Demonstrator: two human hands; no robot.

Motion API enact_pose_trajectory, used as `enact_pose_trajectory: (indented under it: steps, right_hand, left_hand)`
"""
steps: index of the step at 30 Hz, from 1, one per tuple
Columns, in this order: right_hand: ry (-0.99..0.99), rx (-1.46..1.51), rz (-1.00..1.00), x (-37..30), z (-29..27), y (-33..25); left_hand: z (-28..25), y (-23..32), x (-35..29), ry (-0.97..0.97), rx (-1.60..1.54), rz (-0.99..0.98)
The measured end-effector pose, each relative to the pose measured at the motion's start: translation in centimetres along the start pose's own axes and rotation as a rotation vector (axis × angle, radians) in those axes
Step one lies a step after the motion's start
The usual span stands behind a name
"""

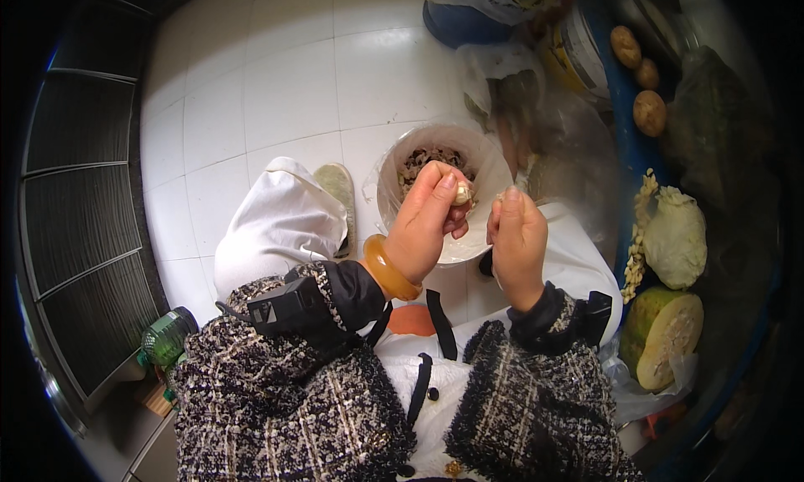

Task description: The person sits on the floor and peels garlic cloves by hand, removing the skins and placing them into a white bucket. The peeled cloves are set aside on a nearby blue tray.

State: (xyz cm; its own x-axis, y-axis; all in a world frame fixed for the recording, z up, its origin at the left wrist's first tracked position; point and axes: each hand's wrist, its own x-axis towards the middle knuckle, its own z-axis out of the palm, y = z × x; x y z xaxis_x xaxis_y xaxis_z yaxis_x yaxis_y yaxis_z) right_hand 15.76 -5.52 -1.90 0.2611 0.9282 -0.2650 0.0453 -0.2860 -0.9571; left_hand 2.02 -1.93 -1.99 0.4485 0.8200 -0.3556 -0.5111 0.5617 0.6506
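Observation:
My left hand point(423, 216), with a yellow bangle point(390, 269) at its wrist, is closed in a pinch. A small pale piece that looks like a garlic clove point(462, 195) pokes out between its thumb and fingers. Just to the right, my right hand point(518, 235) is also pinched shut, apart from the left. A tiny pale bit shows at its fingertips, too small to name. Both hands are held over a bin point(388, 189) lined with clear plastic, and dark, crumbly scraps point(431, 159) lie inside it.
A ledge on the right bears several brown potatoes point(649, 113), a pale cabbage point(676, 237), a row of small pale pieces point(638, 239) and a cut squash point(670, 340). Plastic bags point(502, 72) and a bucket point(578, 51) stand beyond the bin. Green bottles point(167, 335) are by dark cabinets point(79, 122).

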Motion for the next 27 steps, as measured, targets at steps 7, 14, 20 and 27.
enact_pose_trajectory:
  steps: [7,14,20,27]
  right_hand:
    - [-0.130,-0.457,-0.127,0.50,-0.75,0.02]
    - [-0.059,-0.217,-0.191,0.75,-0.70,0.35]
    - [-0.124,-0.124,-0.265,0.71,-0.40,0.07]
    - [-0.086,-0.256,-0.351,0.63,-0.59,-0.24]
  left_hand:
    - [-0.52,0.23,0.18,0.040,0.097,0.030]
    - [-0.70,0.34,0.02,0.037,0.220,0.060]
    - [-0.58,0.23,0.00,0.024,0.145,0.028]
    - [-0.83,0.33,0.12,-0.025,0.224,0.046]
